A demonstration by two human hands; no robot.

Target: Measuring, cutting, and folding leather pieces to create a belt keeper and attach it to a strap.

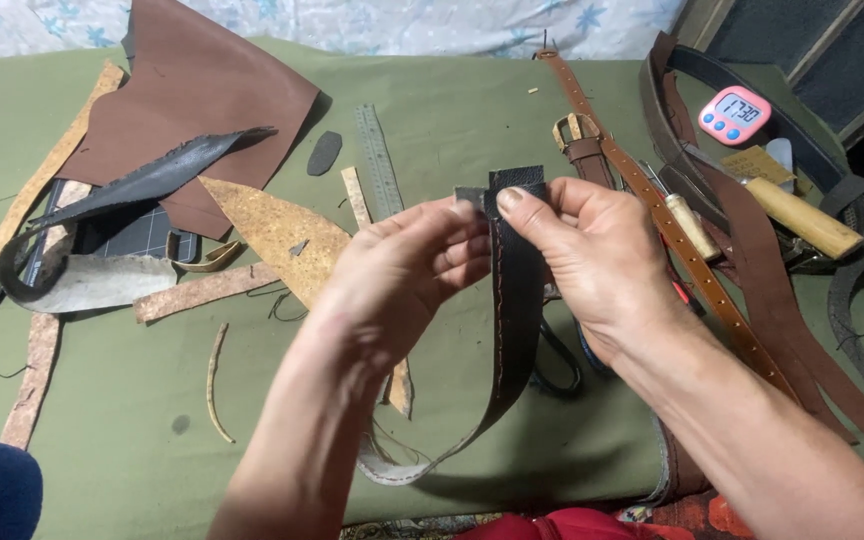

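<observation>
Both my hands hold a dark leather strap (517, 300) with a line of reddish stitching along one edge. My left hand (407, 275) pinches the strap's top end from the left with its fingertips. My right hand (587, 255) pinches the same end from the right, thumb on the front. The strap hangs down in a curve over the green cloth (452, 110), its pale underside showing at the bottom.
Brown leather sheet (197, 95), black scrap (142, 180) and tan offcuts (272, 235) lie at the left. A metal ruler (380, 160) lies in the middle. At the right lie a punched brown belt (652, 210), wooden-handled tools (802, 215) and a pink timer (734, 113).
</observation>
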